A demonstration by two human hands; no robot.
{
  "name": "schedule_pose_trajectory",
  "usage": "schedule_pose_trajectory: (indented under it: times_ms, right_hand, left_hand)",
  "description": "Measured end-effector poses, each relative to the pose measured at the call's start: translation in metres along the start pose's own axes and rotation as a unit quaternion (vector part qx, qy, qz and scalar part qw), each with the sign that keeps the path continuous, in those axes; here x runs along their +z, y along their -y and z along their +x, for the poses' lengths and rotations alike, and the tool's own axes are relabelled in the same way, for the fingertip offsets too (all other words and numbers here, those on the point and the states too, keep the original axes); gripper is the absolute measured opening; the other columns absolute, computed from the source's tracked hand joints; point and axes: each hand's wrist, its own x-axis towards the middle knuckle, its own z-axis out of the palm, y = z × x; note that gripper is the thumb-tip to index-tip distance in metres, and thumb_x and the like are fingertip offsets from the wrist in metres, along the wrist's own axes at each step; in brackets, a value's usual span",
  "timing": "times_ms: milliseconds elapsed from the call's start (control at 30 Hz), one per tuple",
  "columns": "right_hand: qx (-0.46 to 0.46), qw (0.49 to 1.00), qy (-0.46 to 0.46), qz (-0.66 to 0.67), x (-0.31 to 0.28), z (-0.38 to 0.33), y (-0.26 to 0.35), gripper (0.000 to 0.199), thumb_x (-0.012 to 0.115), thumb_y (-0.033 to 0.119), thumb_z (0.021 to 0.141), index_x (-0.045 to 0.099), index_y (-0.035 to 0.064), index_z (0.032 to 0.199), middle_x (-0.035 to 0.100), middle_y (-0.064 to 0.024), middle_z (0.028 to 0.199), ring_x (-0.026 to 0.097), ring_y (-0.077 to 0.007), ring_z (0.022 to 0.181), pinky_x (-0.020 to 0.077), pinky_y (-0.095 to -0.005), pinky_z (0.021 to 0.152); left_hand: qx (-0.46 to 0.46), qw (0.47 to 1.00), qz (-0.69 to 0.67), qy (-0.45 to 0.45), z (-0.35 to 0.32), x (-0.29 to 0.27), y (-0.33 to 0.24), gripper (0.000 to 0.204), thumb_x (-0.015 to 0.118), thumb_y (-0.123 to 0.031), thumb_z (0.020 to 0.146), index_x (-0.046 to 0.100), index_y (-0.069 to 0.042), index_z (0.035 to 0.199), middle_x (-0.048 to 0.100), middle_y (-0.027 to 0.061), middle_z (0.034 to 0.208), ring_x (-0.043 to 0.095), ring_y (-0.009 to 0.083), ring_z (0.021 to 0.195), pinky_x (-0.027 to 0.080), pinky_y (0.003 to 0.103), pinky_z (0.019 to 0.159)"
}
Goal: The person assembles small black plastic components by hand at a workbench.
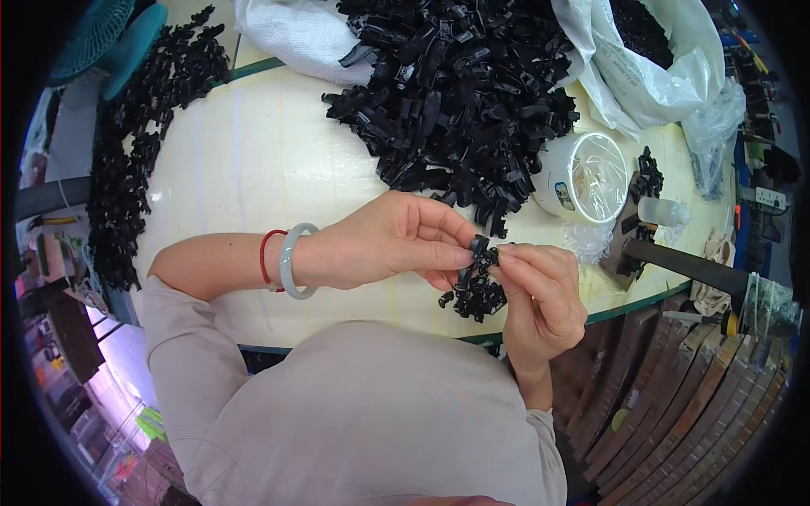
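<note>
Fingers [467, 253] of the left hand [396, 240] and right hand [540, 291] pinch a black plastic part cluster [477, 282] between them, above the near edge of the pale tabletop [253, 160]. Behind lies a pile of black parts [464, 93]; to its right, a white tub [582, 177] with a small label, and clear plastic bags [650, 76].

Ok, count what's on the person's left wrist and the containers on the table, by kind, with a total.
Pale green bangle: 1
Red cord bracelet: 1
White tub lined with clear plastic: 1
Small clear bottle: 1
Total: 4
</note>
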Motion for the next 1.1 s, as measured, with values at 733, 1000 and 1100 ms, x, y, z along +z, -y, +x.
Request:
schedule_pose_trajectory:
  times_ms: [733,1000,1100]
  right_hand:
    - [0.132,0.980,-0.044,0.142,-0.014,0.009,-0.009,0.030,0.074,-0.006,0.062,0.067,0.0001,0.091,0.063,-0.0101,0.086,0.058,-0.0214,0.080,0.0467,-0.0276,0.067]
    - [0.126,0.977,0.113,-0.132,-0.020,-0.005,-0.031,0.010,0.067,-0.002,0.074,0.064,-0.0010,0.084,0.061,-0.0104,0.080,0.059,-0.0201,0.069,0.0459,-0.0263,0.061]
    - [0.185,0.963,0.117,-0.158,-0.018,-0.006,-0.026,0.009,0.068,0.000,0.073,0.063,0.0002,0.080,0.060,-0.0116,0.079,0.059,-0.0275,0.071,0.0462,-0.0337,0.064]
  left_hand:
    - [0.064,0.994,0.049,-0.074,-0.020,0.007,-0.018,0.016,0.062,0.001,0.083,0.060,0.004,0.098,0.065,0.0098,0.088,0.065,0.0131,0.075,0.055,0.025,0.070]
    - [0.030,0.928,0.166,-0.333,-0.077,-0.029,-0.003,0.019,0.066,-0.002,0.081,0.062,0.006,0.097,0.067,0.0086,0.081,0.065,0.0119,0.070,0.053,0.022,0.065]
    - [0.068,0.932,0.210,-0.287,-0.066,-0.012,-0.004,0.014,0.068,0.004,0.076,0.064,0.004,0.090,0.065,0.0062,0.081,0.063,0.0092,0.069,0.051,0.019,0.062]
